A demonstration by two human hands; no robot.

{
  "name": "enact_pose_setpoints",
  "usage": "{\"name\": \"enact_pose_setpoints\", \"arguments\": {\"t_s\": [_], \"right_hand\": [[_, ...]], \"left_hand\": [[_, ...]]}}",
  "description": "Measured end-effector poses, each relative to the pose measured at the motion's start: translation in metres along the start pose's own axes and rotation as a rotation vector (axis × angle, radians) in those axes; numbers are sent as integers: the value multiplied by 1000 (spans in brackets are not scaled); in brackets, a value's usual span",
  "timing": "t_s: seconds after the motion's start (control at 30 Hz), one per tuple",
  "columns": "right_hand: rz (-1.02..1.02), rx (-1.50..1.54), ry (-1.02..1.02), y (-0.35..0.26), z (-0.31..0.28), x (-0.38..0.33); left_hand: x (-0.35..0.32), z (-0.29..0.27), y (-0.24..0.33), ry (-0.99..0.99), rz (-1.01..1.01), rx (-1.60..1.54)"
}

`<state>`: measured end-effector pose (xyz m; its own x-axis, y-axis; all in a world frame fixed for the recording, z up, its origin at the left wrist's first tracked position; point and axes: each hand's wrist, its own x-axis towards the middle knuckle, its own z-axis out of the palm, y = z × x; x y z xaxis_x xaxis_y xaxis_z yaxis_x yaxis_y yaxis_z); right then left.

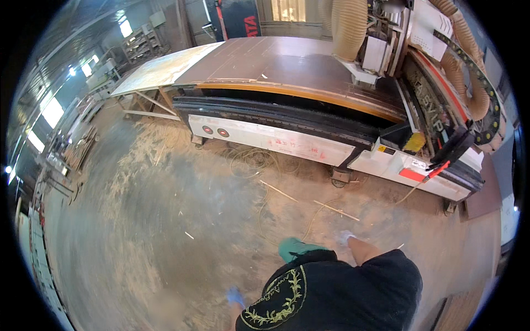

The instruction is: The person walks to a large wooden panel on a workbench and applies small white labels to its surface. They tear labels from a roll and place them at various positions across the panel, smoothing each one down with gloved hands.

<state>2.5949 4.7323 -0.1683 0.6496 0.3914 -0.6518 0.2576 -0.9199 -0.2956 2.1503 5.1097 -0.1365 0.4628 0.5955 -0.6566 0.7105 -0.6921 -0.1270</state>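
The cutting machine [276, 142] stands on the floor ahead of the person, long and low, with a white side panel, a black rail [265, 115] along its upper edge and an orange-yellow strip [309, 96] above that. On the panel are 2 round dark fittings [223, 133] with reddish centres, some red marks and, toward the right end, a solid red patch [411, 175]. A brown sheet [265, 60] covers much of the bed, its surface faintly shiny, with pale scraps and thin lines across it. At the bed's right end rises the tool head [375, 52], met by a ribbed beige hose [349, 27]. A pale table [165, 67] on wooden legs adjoins the left end. The person's hands are well apart from the machine: the right hand [346, 238], in a whitish glove, is nearest to 2 thin wooden strips [337, 210] lying on the floor; the left hand [235, 296], in a blue glove, is over the dusty floor [165, 237]. Both are small and blurred, so I cannot tell whether the fingers of either are spread or pressed together. Below is a black shirt [342, 287] with a yellow-green leaf wreath. Bright windows [53, 113] line the left wall.
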Motion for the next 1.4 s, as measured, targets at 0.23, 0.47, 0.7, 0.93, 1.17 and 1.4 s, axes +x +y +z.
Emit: {"name": "enact_pose_setpoints", "arguments": {"t_s": [0.23,0.47,0.7,0.93,1.17,1.4], "right_hand": [[17,-263,225,-92,-24,158],[-320,272,20,-497,-137,309],[-605,367,57,-851,-176,404],[-414,4,-17,-931,-140,463],[-292,-214,-118,-983,-136,565],[-69,358,7,-1258,-229,720]], "left_hand": [[229,-207,-128,634,-56,-2018],[294,-176,-155,253,-537,-1815],[374,-222,-263,-56,-513,-1353],[545,-370,-532,41,-401,-1014],[788,-661,-719,819,-336,-1972],[903,-728,-729,514,-285,-1288]]}}
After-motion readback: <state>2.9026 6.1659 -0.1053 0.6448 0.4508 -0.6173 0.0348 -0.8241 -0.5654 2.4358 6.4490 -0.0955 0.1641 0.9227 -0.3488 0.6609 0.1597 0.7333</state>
